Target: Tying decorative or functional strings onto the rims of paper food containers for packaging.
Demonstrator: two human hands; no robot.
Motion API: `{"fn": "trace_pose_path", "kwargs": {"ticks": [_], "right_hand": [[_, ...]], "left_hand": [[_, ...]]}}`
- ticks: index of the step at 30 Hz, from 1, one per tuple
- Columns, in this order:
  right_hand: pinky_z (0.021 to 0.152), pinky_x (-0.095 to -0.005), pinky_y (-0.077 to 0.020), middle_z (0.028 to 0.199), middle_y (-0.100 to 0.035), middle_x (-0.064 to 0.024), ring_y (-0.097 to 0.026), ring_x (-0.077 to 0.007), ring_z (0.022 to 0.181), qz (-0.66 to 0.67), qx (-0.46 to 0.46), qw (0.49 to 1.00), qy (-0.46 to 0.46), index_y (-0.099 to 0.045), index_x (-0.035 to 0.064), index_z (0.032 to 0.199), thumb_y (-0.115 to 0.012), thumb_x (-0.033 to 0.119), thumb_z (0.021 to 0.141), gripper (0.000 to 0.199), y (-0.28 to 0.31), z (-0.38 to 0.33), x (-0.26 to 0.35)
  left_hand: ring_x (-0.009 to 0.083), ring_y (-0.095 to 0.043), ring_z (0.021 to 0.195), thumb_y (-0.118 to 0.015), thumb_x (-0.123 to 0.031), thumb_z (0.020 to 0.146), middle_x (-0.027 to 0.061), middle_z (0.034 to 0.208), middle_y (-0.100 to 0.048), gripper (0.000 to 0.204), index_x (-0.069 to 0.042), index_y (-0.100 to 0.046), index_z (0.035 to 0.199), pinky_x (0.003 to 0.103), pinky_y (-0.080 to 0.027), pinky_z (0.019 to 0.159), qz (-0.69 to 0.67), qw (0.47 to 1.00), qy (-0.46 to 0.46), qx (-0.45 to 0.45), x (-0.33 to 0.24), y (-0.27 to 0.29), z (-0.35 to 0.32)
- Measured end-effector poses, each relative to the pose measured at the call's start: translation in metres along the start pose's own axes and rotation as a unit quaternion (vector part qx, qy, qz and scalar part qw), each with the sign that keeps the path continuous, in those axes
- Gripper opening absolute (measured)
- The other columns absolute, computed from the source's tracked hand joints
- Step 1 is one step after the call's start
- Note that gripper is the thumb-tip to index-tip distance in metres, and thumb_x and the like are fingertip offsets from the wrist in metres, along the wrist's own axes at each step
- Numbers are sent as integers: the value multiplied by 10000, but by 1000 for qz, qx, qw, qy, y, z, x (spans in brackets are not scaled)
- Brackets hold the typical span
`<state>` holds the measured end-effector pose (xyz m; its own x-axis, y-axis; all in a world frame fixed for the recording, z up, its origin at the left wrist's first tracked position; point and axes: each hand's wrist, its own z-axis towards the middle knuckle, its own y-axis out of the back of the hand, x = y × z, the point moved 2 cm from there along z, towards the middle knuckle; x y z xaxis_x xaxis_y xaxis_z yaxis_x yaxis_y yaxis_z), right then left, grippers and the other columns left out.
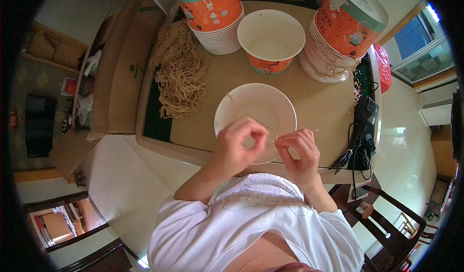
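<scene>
Above a white paper bucket (222, 112) near the table's front edge, my two hands work on a thin tan strand of twine (263, 125). My right hand (302, 151) pinches it between thumb and fingertips. Curled into a ring, my left hand (240, 144) is slightly blurred; its fingertips meet at the twine close to my right hand. A short twine end shows against the bucket's inner wall. To the left lies a loose tangled heap of the same twine (180, 71).
Behind stands an orange-and-white paper bucket (270, 35), between a left stack of upturned buckets (212, 13) and a right stack (345, 23) with twine around its rims. Black cables and adapters (360, 132) lie at the right edge. An open cardboard box (125, 64) stands left.
</scene>
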<state>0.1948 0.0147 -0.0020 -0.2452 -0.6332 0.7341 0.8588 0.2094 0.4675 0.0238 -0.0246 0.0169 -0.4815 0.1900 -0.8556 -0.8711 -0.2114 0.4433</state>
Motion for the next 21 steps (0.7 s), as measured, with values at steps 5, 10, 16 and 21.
{"fn": "trace_pose_path", "kwargs": {"ticks": [5,10,16,21], "right_hand": [[740,-335,-422,835,-662,-37,-592,-213,740,25,-4,1000,-11,-629,72,838,-714,-27,728,170,-3,-3,-3],[731,-324,-420,794,-649,-36,-587,-199,720,78,-17,994,-76,-635,60,847,-701,-41,749,155,-2,-5,-4],[722,-293,-439,790,-645,-49,-576,-176,732,63,-9,996,-63,-640,22,841,-687,-96,722,174,-1,-4,-3],[729,-295,-439,785,-643,-46,-576,-175,735,56,-15,996,-70,-641,24,838,-687,-98,714,180,-1,-4,-3]], "left_hand": [[276,-605,909,-670,-2,735,87,957,-623,256,-46,-615,981,373,-493,819,47,996,-71,30,-12,2,7],[277,-608,983,-690,43,693,89,980,-629,342,-62,-624,1012,362,-494,854,24,994,-61,89,-5,-3,3],[243,-600,889,-730,22,676,60,908,-627,220,-65,-654,863,357,-491,777,11,1000,-17,13,-4,-5,-1],[227,-565,795,-748,-1,683,41,815,-590,201,-84,-691,857,351,-468,708,124,987,-105,2,-12,-4,-2]]}}
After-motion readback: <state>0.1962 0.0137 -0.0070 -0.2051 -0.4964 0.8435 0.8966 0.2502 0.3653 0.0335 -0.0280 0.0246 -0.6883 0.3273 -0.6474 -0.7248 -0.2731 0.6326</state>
